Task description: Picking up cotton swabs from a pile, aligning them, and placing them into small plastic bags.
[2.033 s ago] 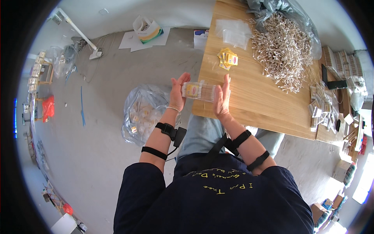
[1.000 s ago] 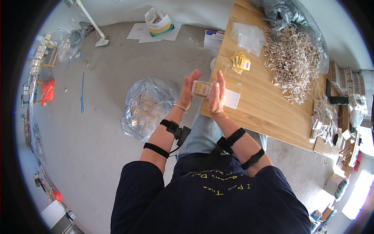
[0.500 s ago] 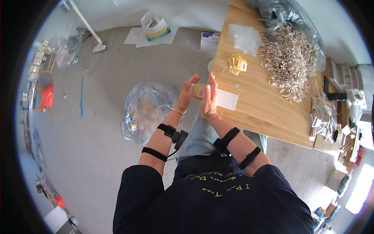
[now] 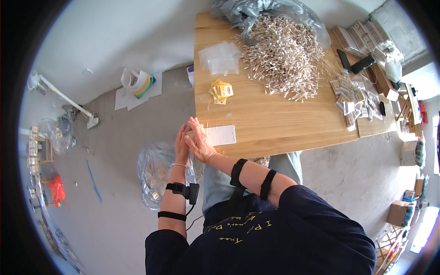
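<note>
My left hand [image 4: 181,146] and my right hand [image 4: 200,141] are pressed palm to palm at the left edge of the wooden table [image 4: 275,123]. Between them sits a small clear packet [image 4: 189,133], mostly hidden, with only its top edge showing. Flat on the table just right of my hands lies a white rectangular bag [image 4: 220,135]. Farther back are a few yellow packets [image 4: 221,90], a stack of small clear bags [image 4: 221,57] and a big heap of thin pale sticks [image 4: 284,50].
On the floor below my left forearm stands a large clear plastic bag [image 4: 158,176] holding filled packets. A grey plastic sheet [image 4: 256,11] lies behind the stick heap. More packets [image 4: 348,96], a dark phone [image 4: 363,63] and boxes crowd the table's right end. Papers [image 4: 137,87] lie on the floor.
My hands held the clear packet apart between the fingertips; now the palms have closed flat together over it, close to the table edge. My head has turned toward the table.
</note>
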Motion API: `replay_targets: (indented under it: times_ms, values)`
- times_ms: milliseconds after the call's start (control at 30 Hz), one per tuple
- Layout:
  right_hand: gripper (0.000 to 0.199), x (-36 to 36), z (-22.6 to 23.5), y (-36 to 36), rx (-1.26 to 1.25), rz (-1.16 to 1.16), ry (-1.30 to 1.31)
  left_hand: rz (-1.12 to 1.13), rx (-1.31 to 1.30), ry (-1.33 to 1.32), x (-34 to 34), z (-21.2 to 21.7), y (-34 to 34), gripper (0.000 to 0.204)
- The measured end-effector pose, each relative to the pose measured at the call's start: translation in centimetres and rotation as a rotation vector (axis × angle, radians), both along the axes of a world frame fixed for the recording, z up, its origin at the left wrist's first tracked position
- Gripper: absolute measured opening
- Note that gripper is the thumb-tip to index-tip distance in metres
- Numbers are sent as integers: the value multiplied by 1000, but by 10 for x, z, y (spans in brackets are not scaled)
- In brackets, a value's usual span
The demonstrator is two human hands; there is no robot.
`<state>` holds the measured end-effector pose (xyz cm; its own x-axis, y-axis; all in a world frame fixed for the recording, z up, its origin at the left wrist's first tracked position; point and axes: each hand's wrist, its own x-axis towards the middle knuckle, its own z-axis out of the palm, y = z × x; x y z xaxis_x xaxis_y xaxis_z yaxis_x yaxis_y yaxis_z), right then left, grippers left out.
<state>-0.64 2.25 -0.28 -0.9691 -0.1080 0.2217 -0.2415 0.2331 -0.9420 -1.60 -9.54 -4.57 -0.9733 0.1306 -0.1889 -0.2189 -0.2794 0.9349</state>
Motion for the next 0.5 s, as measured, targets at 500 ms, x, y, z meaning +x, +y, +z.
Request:
replay_targets:
  times_ms: [500]
  values:
    - [41, -50, -6, 255, 820, -494, 211, -48, -963, 800, -7, 69, 123, 41]
